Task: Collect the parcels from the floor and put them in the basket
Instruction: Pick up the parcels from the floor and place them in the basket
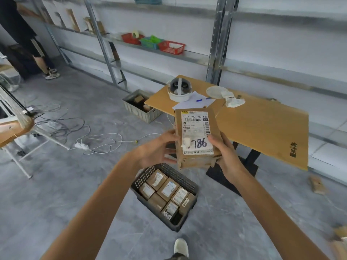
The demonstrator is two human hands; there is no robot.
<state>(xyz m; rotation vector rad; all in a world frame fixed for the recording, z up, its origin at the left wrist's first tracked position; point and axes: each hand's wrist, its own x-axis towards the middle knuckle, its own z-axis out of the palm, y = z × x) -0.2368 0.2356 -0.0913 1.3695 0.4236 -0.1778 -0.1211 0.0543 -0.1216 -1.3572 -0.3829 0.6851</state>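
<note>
We hold parcel (pixel 197 136) in air above basket (pixel 150 211), label toward us. Left grip (pixel 159 147) curls round parcel's left edge; right grip (pixel 225 156) clamps right edge, thumb on label. Basket on floor (pixel 75 184), other parcels (pixel 165 192) packed inside.

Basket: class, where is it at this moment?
Head view, lower centre: the basket stands on the floor below the held parcel, left of the table base.
</note>
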